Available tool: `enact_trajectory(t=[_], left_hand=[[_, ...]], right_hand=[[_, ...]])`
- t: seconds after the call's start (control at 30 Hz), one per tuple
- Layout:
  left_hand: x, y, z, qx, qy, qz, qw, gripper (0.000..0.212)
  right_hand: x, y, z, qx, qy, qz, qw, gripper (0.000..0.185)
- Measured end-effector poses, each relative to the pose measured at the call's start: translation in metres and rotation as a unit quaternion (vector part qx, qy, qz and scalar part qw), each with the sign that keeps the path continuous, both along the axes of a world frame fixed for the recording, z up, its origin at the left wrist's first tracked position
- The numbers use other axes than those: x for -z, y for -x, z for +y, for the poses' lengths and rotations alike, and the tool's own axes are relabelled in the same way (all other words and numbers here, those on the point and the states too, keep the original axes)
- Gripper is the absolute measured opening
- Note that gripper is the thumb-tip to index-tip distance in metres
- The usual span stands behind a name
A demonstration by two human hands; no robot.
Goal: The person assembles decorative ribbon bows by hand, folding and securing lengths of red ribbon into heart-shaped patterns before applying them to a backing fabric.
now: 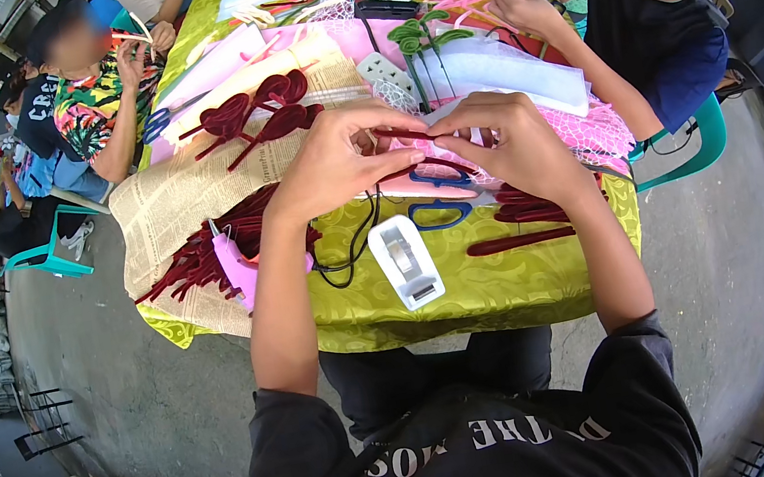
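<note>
Between my left hand (347, 158) and my right hand (504, 137) runs a dark red fuzzy pipe cleaner (403, 134), pinched at both ends by fingers and thumbs. Another dark red length curves just below the fingers; which hand holds it I cannot tell. Beyond my left hand, dark red petal-like loops (281, 121) lie on printed brown paper (186, 183). A bundle of dark red pipe cleaners (194, 261) and a pink glue gun (234, 265) rest left of my left forearm. More dark red pieces (526, 204) lie below my right hand, near a single thick one (521, 242).
A white tape dispenser (406, 262), a black cord (353, 258) and blue-handled scissors (440, 214) lie near the front edge of the yellow-green tablecloth (453, 309). Farther back are a white power strip (386, 74), green stems (427, 51) and more scissors (158, 124). People sit on both sides.
</note>
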State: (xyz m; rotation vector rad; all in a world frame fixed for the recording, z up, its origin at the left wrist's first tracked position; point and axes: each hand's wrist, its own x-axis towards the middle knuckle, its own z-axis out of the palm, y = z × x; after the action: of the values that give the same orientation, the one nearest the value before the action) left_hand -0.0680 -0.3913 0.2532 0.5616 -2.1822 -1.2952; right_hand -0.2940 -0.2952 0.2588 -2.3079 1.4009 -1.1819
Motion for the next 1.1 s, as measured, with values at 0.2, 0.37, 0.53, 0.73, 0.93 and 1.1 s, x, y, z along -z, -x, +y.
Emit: enact_trajectory(t=[0.2,0.37,0.53,0.73,0.93,1.1], left_hand=[[0.004,0.000,-0.007,-0.067,0.150,0.029,0.986,0.018],[0.004,-0.001,-0.012,-0.150,0.190,0.113,0.964,0.019],[0.004,-0.001,-0.013,-0.258,0.209,0.119,0.936,0.019],[0.001,0.004,-0.009,-0.292,0.243,0.073,0.922,0.019],[0.010,0.000,-0.019,-0.291,0.195,0.099,0.931,0.015],[0.014,0.009,-0.013,-0.232,0.038,0.128,0.963,0.019]], right_hand=[[0.007,0.000,-0.005,0.031,0.040,-0.031,0.998,0.017],[-0.002,0.008,-0.002,0.065,0.034,0.013,0.997,0.014],[-0.004,0.018,-0.004,0.059,-0.002,-0.018,0.998,0.013],[0.002,0.026,-0.010,0.111,-0.012,-0.097,0.989,0.011],[0.007,0.031,-0.016,0.138,-0.019,-0.113,0.984,0.012],[0.018,0.016,-0.017,0.145,-0.043,-0.165,0.975,0.018]])
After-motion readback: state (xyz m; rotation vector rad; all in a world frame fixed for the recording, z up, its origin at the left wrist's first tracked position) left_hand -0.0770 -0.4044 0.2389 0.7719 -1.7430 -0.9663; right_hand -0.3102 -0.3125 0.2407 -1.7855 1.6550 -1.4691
